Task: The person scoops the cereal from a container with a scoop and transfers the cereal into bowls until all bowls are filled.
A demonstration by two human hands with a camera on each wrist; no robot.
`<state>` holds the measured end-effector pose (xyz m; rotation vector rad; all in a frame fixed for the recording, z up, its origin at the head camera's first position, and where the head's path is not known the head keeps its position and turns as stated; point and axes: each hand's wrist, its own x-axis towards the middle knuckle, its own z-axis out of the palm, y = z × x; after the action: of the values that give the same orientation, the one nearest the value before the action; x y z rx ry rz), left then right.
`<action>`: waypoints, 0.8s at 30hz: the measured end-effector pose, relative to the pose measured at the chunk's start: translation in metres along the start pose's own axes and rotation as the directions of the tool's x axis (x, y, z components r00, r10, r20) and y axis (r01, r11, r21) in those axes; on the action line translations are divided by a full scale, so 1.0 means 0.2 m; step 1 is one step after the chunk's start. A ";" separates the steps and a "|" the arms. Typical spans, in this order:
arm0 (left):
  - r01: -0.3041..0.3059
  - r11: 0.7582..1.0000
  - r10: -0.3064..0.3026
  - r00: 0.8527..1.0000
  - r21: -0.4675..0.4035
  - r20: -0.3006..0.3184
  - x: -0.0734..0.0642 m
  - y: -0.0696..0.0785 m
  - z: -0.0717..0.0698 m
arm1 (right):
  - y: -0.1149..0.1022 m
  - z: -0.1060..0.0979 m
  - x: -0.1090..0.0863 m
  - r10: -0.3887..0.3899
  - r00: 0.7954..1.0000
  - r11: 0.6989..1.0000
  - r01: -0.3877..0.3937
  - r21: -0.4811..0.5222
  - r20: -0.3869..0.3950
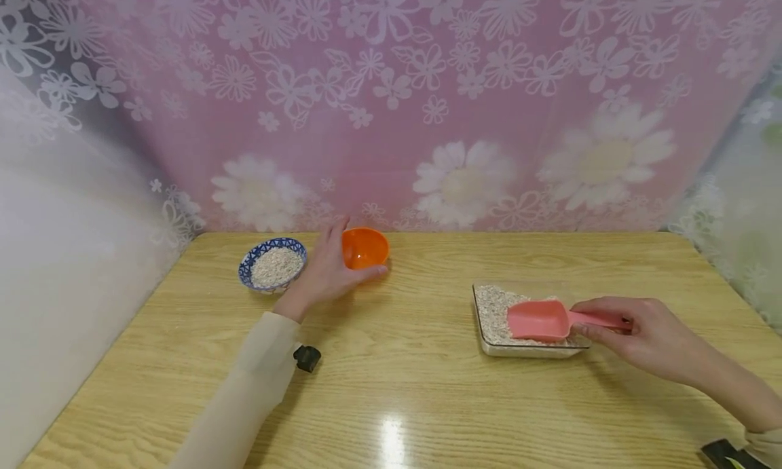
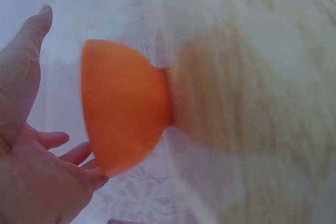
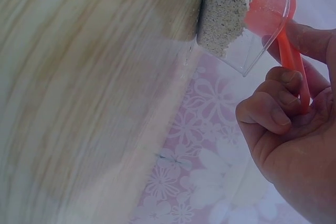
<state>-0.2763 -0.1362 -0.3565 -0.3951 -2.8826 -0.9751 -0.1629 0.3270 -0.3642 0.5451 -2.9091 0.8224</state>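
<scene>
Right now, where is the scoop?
In the head view, the scoop is at right, partly inside the clear box, against the grain, gripped by the right hand.

the scoop is pink, the bowl plain orange.

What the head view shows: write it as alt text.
A right hand grips a pink scoop in a clear container of pale grains; the left hand is spread around an orange bowl. At left, a blue-and-white bowl of grains stands on the wooden table.
</scene>
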 end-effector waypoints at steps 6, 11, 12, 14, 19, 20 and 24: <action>0.011 1.000 -0.011 1.000 0.024 -0.014 0.02 -0.03 0.02 | 0.00 0.00 0.00 -0.014 1.000 1.000 0.014 -0.011 -0.025; 0.055 0.998 -0.056 0.998 0.010 0.038 0.04 -0.06 0.02 | 0.00 0.00 0.00 -0.034 0.999 0.999 0.034 -0.005 -0.039; 0.068 0.998 -0.068 0.996 0.014 0.053 0.04 -0.07 0.02 | 0.00 0.01 0.00 -0.030 0.999 1.000 0.030 -0.007 -0.036; 0.093 0.995 -0.095 0.992 0.025 0.088 0.03 -0.07 0.02 | 0.00 0.01 0.00 -0.020 0.999 1.000 0.020 -0.007 -0.026; 0.110 0.994 -0.113 0.983 0.026 0.143 0.03 -0.09 0.03 | 0.00 0.01 0.00 0.002 1.000 1.000 -0.002 -0.005 -0.010; 0.103 0.995 -0.104 0.984 0.016 0.146 0.03 -0.09 0.03 | 0.00 0.01 0.00 0.004 1.000 1.000 -0.004 -0.005 -0.012; 0.098 0.995 -0.095 0.985 -0.015 0.147 0.02 -0.08 0.04 | 0.01 0.01 0.00 -0.003 1.000 1.000 0.003 -0.010 -0.024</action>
<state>-0.2845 -0.1429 -0.3710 -0.3454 -3.0505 -1.0353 -0.1626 0.3273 -0.3670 0.5344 -2.8885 0.8082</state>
